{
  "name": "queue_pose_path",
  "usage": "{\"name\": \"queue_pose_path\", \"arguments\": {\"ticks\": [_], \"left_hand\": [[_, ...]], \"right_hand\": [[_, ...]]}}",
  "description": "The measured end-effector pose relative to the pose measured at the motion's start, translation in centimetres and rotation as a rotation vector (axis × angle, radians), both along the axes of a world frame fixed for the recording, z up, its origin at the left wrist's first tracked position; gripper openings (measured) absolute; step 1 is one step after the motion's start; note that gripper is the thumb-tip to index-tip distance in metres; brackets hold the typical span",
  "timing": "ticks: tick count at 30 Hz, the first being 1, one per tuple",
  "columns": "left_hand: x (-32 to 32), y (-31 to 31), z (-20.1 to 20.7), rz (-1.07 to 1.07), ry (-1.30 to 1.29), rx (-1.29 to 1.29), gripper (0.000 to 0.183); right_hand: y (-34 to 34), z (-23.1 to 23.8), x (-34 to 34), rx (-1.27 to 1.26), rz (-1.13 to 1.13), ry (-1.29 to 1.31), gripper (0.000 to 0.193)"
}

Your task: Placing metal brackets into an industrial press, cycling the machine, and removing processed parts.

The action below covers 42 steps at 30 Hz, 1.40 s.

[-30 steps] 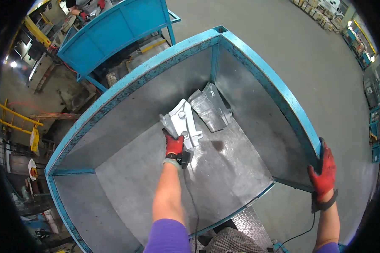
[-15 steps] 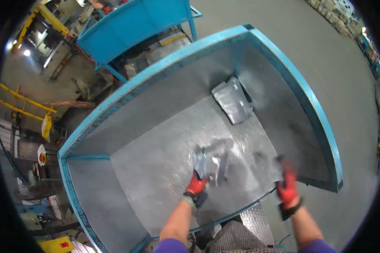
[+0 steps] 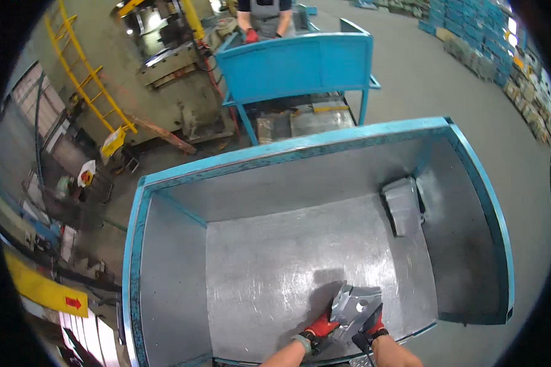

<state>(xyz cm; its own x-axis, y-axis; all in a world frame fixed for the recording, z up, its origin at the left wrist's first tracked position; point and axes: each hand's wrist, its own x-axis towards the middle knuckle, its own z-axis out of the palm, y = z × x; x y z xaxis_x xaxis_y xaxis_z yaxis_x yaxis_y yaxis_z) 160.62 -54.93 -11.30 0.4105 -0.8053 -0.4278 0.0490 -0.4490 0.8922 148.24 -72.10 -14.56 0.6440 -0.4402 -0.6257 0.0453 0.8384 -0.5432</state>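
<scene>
A grey stamped sheet-metal part (image 3: 354,304) with bends and a round hole is held up, tilted, near the front edge of the large blue-rimmed metal bin (image 3: 288,238). My left hand (image 3: 322,325), in a red glove, grips the part's left edge. My right hand (image 3: 377,322), also red-gloved, closes on its right edge; its fingers are partly hidden by the part. By the right hand there is a dark object (image 3: 362,340) whose kind I cannot make out. Similar grey metal parts (image 3: 404,205), apparently stacked, lie in the bin's far right corner.
The bin's tall side walls with blue rims (image 3: 300,145) surround the work area. Beyond stands a blue container on legs (image 3: 297,67), with a person (image 3: 266,18) in a red glove behind it. A yellow ladder (image 3: 82,67) leans against a large machine at the left.
My right hand has come over from the right onto the metal part, which the left hand was holding alone. The head view has turned, showing more of the floor and the other person.
</scene>
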Motion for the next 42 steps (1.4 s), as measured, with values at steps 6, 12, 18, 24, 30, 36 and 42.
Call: {"name": "queue_pose_path", "arguments": {"ticks": [6, 12, 18, 24, 30, 36, 42], "left_hand": [[-4.7, 4.5, 0.2, 0.133, -0.007, -0.183, 0.082], [-10.0, 11.5, 4.1, 0.162, -0.027, -0.069, 0.082], [-13.1, 19.9, 15.6, 0.415, 0.147, -0.22, 0.081], [-13.3, 33.2, 28.8, 0.587, -0.104, -0.297, 0.081], [-15.0, 49.0, 40.4, 0.79, -0.154, 0.124, 0.081], [-18.2, 67.8, 41.4, 0.897, -0.331, 0.005, 0.039], [-16.2, 81.3, 41.6, 0.854, -0.186, 0.163, 0.033]], "right_hand": [[2.1, 4.6, -1.9, -0.027, 0.23, -0.136, 0.063], [8.8, 17.7, -1.4, -0.416, 0.663, 0.042, 0.053], [13.3, 27.1, -2.7, -0.208, 0.929, -0.003, 0.05], [21.7, 36.1, -1.5, -0.061, 1.116, -0.132, 0.05], [37.4, 40.7, -0.7, 0.26, 1.263, -0.267, 0.053], [56.5, 41.4, -0.9, 0.064, 1.578, -0.574, 0.05], [68.5, 40.4, -0.4, 0.383, 1.544, -0.644, 0.059]]}}
